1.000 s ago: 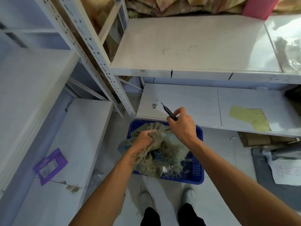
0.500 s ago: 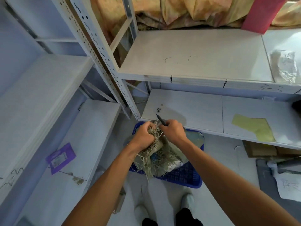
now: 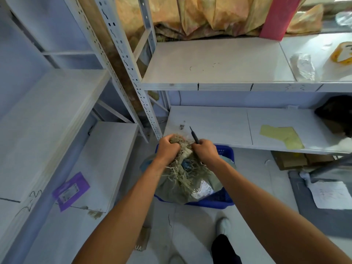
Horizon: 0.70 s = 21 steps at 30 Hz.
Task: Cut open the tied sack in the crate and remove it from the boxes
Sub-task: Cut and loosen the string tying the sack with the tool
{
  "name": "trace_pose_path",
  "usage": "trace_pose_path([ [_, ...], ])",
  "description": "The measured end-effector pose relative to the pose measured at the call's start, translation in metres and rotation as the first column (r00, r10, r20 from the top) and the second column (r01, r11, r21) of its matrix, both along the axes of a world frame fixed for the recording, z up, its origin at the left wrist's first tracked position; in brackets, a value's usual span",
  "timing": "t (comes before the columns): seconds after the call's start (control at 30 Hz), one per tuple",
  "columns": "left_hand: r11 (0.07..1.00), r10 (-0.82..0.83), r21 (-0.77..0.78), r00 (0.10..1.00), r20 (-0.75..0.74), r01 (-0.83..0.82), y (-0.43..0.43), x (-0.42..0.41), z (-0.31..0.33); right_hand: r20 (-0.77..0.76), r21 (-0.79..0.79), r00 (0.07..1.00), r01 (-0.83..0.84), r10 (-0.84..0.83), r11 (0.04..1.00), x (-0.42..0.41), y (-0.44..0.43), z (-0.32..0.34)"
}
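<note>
Left hand: your left hand [image 3: 167,147] is fisted around the sack's gathered neck.
Right hand: your right hand [image 3: 204,150] grips a knife [image 3: 194,137], blade pointing to 12 o'clock.
Sack: the sack [image 3: 182,180] sits in the blue crate [image 3: 222,201] on the floor, at 6 o'clock of the lower shelf [image 3: 219,124].

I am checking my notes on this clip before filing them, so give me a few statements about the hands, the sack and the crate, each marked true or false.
1. The left hand grips the bunched top of the sack. True.
2. The right hand is empty. False: it holds a thin dark blade pointing up and away.
3. The sack sits in a blue crate. True.
4. The crate stands on the lower shelf. False: it is on the floor in front of it.
5. A yellow sheet lies on the lower shelf. True.
</note>
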<state>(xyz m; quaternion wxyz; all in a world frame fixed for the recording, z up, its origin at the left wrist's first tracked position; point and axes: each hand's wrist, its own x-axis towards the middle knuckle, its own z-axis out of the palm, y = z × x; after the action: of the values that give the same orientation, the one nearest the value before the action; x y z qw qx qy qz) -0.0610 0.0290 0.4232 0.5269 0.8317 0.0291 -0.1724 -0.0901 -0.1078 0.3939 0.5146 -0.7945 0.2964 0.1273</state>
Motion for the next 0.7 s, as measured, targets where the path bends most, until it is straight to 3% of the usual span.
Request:
trace_pose_path([
  [0.17, 0.989, -0.09, -0.125, 0.992, -0.094, 0.078, 0.011, -0.022, 0.005, -0.084, 0.256, 0.988, 0.145, -0.127, 0.956, -0.014, 0.004, 0.004],
  [0.33, 0.967, -0.12, -0.234, 0.99, -0.078, 0.099, 0.003, -0.023, -0.007, -0.194, 0.437, 0.97, 0.22, -0.147, 0.872, -0.016, 0.0, -0.001],
  [0.43, 0.984, -0.122, -0.135, 0.992, -0.02, 0.118, -0.009, -0.023, -0.007, -0.218, 0.485, 0.965, 0.239, -0.149, 0.841, -0.009, -0.005, -0.007],
  [0.6, 0.96, -0.281, 0.038, 0.959, 0.04, 0.279, -0.021, -0.031, 0.0, -0.194, 0.519, 0.973, 0.208, -0.122, 0.829, 0.001, -0.014, -0.01],
  [0.7, 0.929, -0.354, 0.116, 0.935, 0.012, 0.351, -0.018, -0.038, 0.004, -0.129, 0.456, 0.984, 0.168, -0.122, 0.874, 0.007, -0.02, -0.012],
])
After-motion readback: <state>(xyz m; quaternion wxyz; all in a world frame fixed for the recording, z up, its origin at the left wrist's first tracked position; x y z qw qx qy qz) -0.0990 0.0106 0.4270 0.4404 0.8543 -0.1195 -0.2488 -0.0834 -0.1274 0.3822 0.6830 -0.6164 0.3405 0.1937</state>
